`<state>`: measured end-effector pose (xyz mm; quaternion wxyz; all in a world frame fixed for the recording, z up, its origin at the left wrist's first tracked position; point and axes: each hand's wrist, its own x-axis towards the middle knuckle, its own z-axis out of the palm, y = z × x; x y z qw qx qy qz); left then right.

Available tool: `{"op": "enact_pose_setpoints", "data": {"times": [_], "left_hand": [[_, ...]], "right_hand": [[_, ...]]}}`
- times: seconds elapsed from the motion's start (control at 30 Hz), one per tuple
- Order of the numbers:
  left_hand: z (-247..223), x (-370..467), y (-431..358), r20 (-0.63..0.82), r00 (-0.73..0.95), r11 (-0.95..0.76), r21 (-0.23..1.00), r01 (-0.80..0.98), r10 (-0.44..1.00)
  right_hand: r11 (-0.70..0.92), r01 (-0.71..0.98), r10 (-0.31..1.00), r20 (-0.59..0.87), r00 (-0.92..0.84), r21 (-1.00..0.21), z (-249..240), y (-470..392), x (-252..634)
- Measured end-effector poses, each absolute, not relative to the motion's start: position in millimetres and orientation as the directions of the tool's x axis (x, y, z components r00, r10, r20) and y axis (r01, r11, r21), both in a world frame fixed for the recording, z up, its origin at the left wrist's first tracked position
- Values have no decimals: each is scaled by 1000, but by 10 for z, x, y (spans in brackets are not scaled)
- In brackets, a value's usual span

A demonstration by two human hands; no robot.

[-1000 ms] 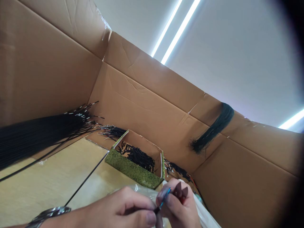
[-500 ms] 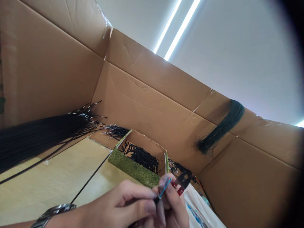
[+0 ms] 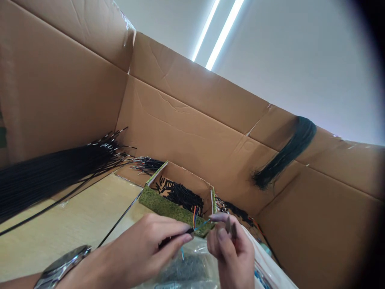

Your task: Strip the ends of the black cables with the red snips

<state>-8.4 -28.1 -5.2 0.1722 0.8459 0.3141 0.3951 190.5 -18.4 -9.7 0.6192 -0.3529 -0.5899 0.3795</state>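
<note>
My left hand (image 3: 144, 245), with a watch (image 3: 63, 265) on its wrist, pinches the stripped end of a black cable (image 3: 190, 230) between thumb and fingers. Thin orange and dark blue wires (image 3: 194, 214) stand up out of that end. A light blue wire (image 3: 202, 224) stretches from it toward my right hand (image 3: 233, 249), whose index finger touches its tip. Tucked in the right hand is a pair of cutters (image 3: 231, 228); only the dark jaws show clearly. Below the left fingers hangs a short blue strand (image 3: 182, 253).
A green patterned box (image 3: 168, 206) holding short black pieces (image 3: 183, 196) lies just beyond my hands. Long black cables (image 3: 60, 168) lie bundled at left. Cardboard walls (image 3: 192, 128) enclose the table, with a dark strand bundle (image 3: 282, 156) over one. Clear plastic (image 3: 195, 261) lies underneath.
The two hands have moved apart, the right one going rightward. The wires at the cable end now fan out, with orange and dark blue ones showing beside the light blue.
</note>
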Motion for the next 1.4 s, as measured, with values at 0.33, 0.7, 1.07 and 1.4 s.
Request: {"op": "enact_pose_setpoints", "data": {"times": [0.33, 0.7, 1.07, 1.4], "left_hand": [[-212, -56, -182, 733, 433, -824, 308, 476, 524], [45, -93, -216, 194, 613, -315, 944, 94, 766], [-49, -183, 14, -39, 880, 132, 991, -27, 473], [-74, -109, -331, 572, 537, -783, 496, 376, 620]], "right_hand": [[614, 509, 752, 643, -145, -603, 107, -322, 2066], [743, 536, 594, 764, -251, -402, -91, -234, 2163], [876, 426, 403, 825, -395, -224, -97, -288, 2278], [639, 566, 730, 643, -232, -522, 59, -289, 2257]]}}
